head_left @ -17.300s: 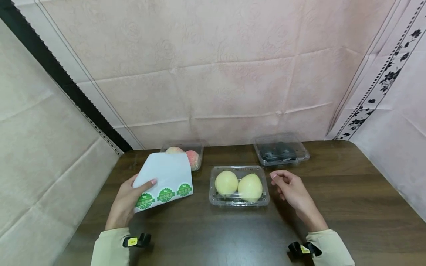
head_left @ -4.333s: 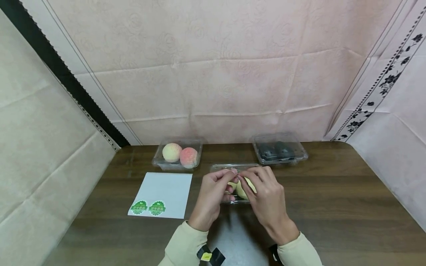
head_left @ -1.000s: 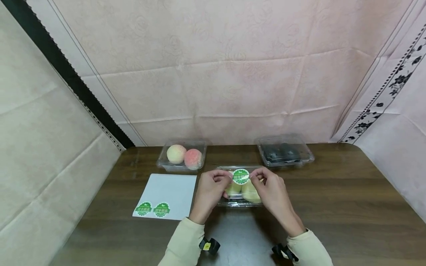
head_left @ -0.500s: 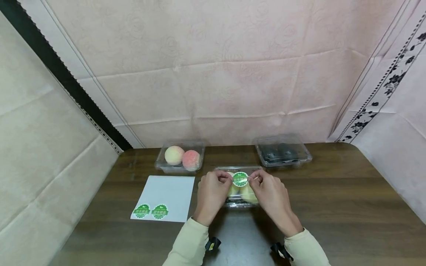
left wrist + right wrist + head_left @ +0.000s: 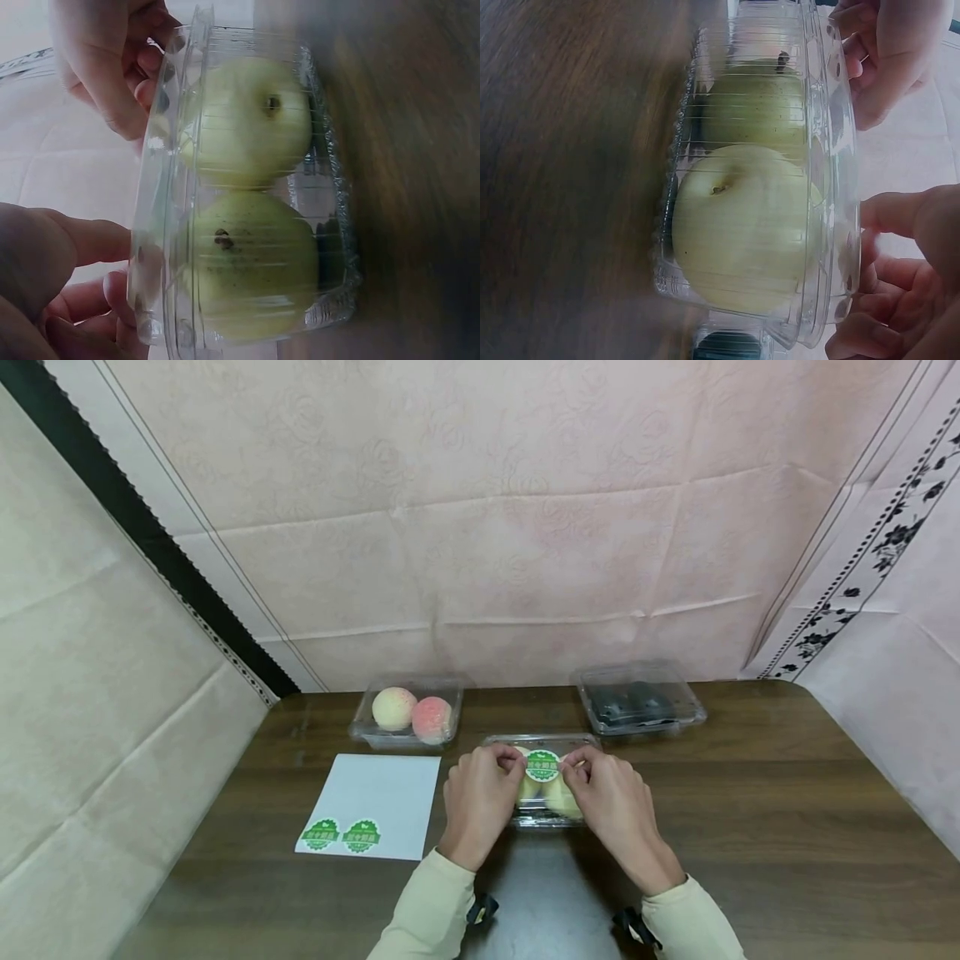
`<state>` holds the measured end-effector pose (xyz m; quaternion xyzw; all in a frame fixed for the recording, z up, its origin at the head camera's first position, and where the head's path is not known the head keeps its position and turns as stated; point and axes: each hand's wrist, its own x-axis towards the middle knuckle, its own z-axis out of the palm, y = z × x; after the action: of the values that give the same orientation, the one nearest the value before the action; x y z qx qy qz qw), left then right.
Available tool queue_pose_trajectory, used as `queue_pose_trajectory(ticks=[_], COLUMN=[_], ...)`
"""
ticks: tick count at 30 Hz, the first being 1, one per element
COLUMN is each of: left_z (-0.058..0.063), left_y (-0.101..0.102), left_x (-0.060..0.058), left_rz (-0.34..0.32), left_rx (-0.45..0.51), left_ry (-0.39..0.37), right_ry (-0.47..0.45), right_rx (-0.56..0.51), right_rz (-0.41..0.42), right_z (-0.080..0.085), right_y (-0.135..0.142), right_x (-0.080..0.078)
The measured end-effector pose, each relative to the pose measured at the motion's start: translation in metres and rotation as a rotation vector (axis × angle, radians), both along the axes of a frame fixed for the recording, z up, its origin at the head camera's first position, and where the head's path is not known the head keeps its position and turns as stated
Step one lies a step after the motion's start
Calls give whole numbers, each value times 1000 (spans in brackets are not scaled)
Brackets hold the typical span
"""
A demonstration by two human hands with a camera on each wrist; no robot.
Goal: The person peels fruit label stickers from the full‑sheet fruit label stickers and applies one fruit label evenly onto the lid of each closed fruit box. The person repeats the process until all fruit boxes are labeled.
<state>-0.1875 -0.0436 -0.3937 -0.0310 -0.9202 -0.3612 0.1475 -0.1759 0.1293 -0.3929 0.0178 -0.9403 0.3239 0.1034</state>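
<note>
A round green-and-white sticker [image 5: 542, 766] lies flat over the lid of a clear plastic fruit box [image 5: 536, 817], centred between both hands. Inside the box are two pale yellow-green fruits [image 5: 251, 262]. My left hand [image 5: 480, 797] pinches the sticker's left edge between thumb and forefinger. On the opposite edge, my right hand [image 5: 615, 802] does the same. From the wrist views, the thumbs and fingertips of both hands come right up to the lid's top, and the sticker is mostly hidden edge-on. The box stands on the wooden table with its lid closed.
Left of the box lies a white sheet [image 5: 375, 793] bearing two green stickers [image 5: 362, 837]. Behind it stands a clear box [image 5: 375, 739] with two peaches [image 5: 393, 708]. A third clear box [image 5: 678, 710] with dark fruit sits at the back right, near the table's far edge.
Seventeen seconds ago the left hand held the sheet, then with three stickers; now it lies on the table. One sticker is off it, lowered slightly onto the lid over the last second.
</note>
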Motion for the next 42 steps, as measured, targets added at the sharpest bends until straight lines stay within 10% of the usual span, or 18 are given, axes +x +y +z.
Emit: queue_pose_trajectory(ticks=[13, 25, 42], left_z=[1, -5, -32], left_y=[-5, -16, 1], left_x=[-1, -10, -11], left_rz=[2, 21, -6], left_rx=[-30, 175, 343], left_ry=[20, 63, -218], right_ry=[9, 91, -189], right_rx=[-6, -158, -326], right_rz=[9, 9, 36], right_z=[1, -1, -22], right_y=[0, 15, 8], right_x=[-1, -4, -15])
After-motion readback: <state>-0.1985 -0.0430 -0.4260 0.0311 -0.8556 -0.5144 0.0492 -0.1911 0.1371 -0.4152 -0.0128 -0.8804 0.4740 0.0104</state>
